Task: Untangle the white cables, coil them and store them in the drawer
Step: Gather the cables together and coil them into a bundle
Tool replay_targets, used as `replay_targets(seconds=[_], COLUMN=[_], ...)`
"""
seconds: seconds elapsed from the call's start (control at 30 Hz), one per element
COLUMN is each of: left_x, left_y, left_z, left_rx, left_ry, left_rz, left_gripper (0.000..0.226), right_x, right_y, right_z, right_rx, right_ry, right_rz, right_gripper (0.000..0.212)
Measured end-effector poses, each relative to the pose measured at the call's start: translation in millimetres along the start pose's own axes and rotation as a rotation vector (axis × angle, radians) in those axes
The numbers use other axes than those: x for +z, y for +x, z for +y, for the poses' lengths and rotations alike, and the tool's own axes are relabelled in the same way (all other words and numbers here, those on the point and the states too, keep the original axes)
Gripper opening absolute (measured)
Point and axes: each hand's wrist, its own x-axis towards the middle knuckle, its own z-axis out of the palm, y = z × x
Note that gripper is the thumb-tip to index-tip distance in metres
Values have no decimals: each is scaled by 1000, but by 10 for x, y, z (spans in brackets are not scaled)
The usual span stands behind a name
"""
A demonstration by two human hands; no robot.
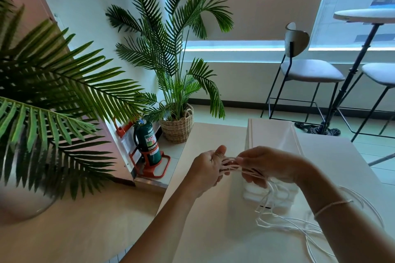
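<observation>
- The table (213, 230) carries the work, with a white drawer unit (271, 134) standing on it just behind the hands; whether a drawer is pulled out I cannot tell, as the hands cover its front.
- The white cables (284, 223) lie mostly loose on the table to the right, in crossing strands under the right forearm, and from there rise to the hands.
- The left hand (208, 168) holds several turns of cable looped round its fingers, thumb up beside them.
- The right hand (267, 165) pinches the strands where they leave those loops, fingers curled round them.
- In my judgement the step in hand is coiling, with storing not yet begun.
- The next move calls for drawing more slack off the table and laying another turn on the left hand, watching the crossed strands for snags.
</observation>
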Motion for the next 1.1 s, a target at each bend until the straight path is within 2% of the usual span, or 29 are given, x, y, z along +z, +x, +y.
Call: replay_targets(seconds=[0.1, 0.17, 0.23, 0.33, 0.5, 0.6, 0.73, 0.83, 0.93, 1.1], left_x=[19, 15, 8, -7, -104, -162, -225, -250, -253, -295], left_y=[5, 14, 25, 39, 31, 29, 52, 71, 68, 133], left_z=[11, 40, 74, 94, 74, 64, 80, 72, 50, 158], left_rx=[-27, -43, -57, -65, -59, -54, -30, -20, -17, -26], left_ry=[-34, -69, -104, -194, -230, -245, -144, -80, -53, 75], left_rz=[8, 11, -8, -102, -333, -385, -433, -454, -503, -620], left_gripper=[43, 42, 41, 35, 5, 12, 24, 19, 13, 18], right_x=[83, 122, 145, 134, 67, 53, 41, 13, -47, -68], right_y=[49, 74, 87, 89, 80, 87, 86, 86, 75, 73], right_z=[-51, -46, -24, -15, -19, 2, 8, -14, -48, -151], right_rx=[50, 6, -43, -32, -61, -58, -52, -42, -20, 2], right_ry=[-194, -413, -532, -482, -429, -323, -274, -276, -329, -510], right_rz=[117, 174, 201, 196, 194, 186, 168, 155, 179, 102], right_gripper=[28, 25, 26, 24, 23, 21, 19, 20, 23, 18])
